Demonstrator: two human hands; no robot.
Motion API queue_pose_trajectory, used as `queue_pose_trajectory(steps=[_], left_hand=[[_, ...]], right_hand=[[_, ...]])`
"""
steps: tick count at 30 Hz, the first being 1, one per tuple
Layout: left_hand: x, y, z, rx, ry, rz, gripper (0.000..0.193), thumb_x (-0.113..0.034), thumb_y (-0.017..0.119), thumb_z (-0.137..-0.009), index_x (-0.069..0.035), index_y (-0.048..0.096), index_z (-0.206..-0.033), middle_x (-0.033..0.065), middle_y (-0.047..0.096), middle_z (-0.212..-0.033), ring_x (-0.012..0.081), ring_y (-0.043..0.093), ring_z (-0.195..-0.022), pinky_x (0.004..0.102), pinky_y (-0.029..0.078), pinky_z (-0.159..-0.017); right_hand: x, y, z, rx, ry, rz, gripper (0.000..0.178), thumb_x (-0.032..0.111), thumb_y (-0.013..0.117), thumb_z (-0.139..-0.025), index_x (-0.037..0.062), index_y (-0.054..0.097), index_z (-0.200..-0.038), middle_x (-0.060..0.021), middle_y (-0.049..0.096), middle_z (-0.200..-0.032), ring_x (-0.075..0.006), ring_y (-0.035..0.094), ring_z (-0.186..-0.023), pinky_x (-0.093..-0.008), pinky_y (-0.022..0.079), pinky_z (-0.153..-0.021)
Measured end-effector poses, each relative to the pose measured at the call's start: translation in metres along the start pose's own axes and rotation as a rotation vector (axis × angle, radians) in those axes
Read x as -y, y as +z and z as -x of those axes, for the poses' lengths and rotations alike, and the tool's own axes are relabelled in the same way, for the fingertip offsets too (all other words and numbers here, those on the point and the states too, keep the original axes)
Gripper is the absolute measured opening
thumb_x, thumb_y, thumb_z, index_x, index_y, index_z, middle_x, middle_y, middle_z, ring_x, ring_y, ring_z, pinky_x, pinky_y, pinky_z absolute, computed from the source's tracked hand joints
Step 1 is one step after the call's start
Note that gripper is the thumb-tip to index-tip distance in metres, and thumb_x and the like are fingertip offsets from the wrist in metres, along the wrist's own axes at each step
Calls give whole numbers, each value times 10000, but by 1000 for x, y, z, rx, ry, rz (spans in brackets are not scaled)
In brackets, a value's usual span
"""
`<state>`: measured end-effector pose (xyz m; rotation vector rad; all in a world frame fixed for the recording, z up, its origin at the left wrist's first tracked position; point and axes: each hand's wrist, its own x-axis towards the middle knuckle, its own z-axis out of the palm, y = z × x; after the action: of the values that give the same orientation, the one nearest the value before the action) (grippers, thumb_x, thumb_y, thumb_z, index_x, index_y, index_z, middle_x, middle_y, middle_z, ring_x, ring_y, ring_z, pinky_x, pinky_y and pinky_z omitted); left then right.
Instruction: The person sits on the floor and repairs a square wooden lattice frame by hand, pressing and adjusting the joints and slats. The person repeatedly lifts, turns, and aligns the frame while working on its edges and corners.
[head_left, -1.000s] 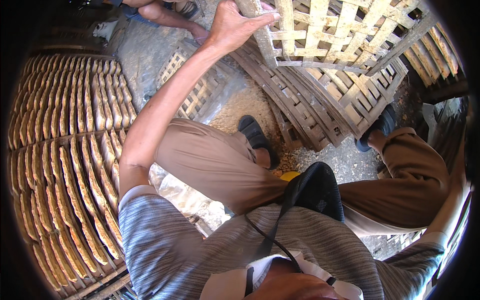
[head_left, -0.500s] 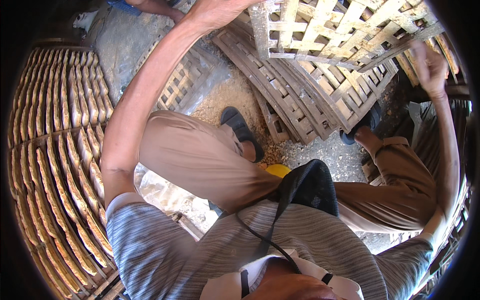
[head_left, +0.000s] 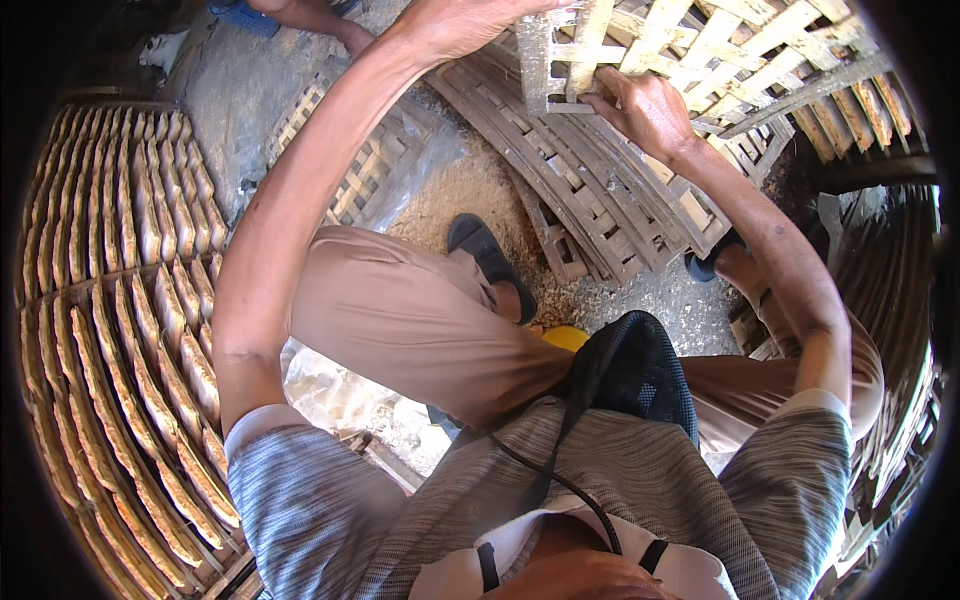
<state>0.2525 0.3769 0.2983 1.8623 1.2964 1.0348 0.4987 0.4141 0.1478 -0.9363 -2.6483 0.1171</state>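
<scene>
A pale lattice panel (head_left: 690, 55) of woven slats in a wooden frame stands tilted at the top right. My left hand (head_left: 470, 22) reaches along the upper edge of the picture to the panel's left side and grips it there; its fingertips are partly cut off. My right hand (head_left: 648, 112) is closed on the panel's lower edge, thumb and fingers around a slat near the corner. Beneath lies a stack of darker lattice panels (head_left: 590, 190), fanned out on the floor between my feet.
Racks with rows of thin, pale-edged pieces (head_left: 120, 330) fill the left side. Another lattice panel (head_left: 360, 170) lies by plastic sheeting on the floor. More stacked slats (head_left: 890, 310) stand at the right. Another person's bare limb (head_left: 315, 15) shows at the top left. Shavings cover the floor.
My right hand has come inward from the far right to the panel's lower edge and closed on it. The panel has shifted slightly right; my left hand stays by its side.
</scene>
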Motion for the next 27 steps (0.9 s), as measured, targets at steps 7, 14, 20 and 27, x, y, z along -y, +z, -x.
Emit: queue_pose_trajectory(steps=[7,14,20,27], left_hand=[[13,2,0,-5,35,107,194,-131,749,-958,33,783,-1058,47,773,-911,81,663,-789,280,535,-682],[-1,1,1,-2,-2,-9,222,-135,749,-961,38,778,-1098,76,789,-958,98,682,-818,290,548,-710],[0,3,0,-3,20,50,254,-131,745,-963,39,764,-1152,92,793,-1031,116,705,-892,291,566,-776],[1,2,-4,-5,42,-14,243,-94,739,-961,30,759,-1168,78,786,-1054,122,711,-922,292,573,-804]], right_hand=[[-11,12,0,-190,-136,-122,156,232,717,-980,76,730,-973,-138,699,-678,-325,721,-642,-451,595,-577],[-13,13,3,-300,-96,-111,201,258,679,-1017,83,724,-929,-128,648,-597,-295,687,-558,-427,561,-494],[3,21,24,-302,-139,-123,503,428,519,-1107,140,655,-717,4,453,-430,-116,388,-337,-318,388,-309],[6,44,25,-410,66,-184,243,345,664,-1045,114,734,-1013,-27,609,-567,-91,495,-407,-286,411,-350]])
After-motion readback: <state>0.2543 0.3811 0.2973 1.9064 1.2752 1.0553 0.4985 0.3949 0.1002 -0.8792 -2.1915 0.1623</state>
